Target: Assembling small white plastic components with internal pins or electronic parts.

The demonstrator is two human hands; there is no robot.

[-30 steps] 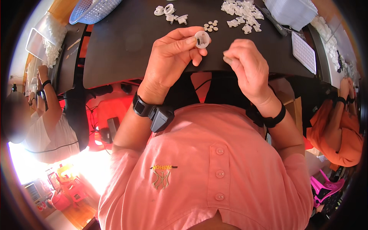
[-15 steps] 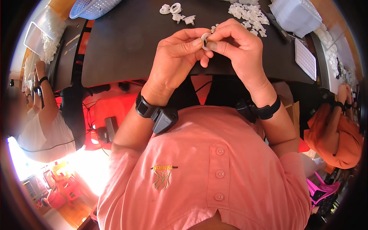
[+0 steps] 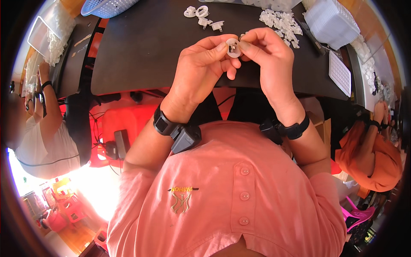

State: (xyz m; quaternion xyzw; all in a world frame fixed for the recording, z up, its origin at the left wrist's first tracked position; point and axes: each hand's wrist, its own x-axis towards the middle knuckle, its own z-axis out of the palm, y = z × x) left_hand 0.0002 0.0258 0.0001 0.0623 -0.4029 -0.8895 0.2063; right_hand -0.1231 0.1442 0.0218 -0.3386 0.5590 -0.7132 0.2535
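Observation:
My left hand pinches a small round white plastic part between thumb and forefinger, held above the near edge of the black table. My right hand meets it from the right, its fingertips pressed on the same part. Whether the right fingers hold a second small piece is hidden. Both wrists wear black bands with small black devices.
Loose white plastic parts lie at the table's far middle, a larger heap to their right. A white tray stack and a flat grid tray sit at right, a blue basket far left. Other people work on both sides.
My right hand moved left from its spot apart and joined my left hand at the round part. Both hands now hold it together, slightly higher in view.

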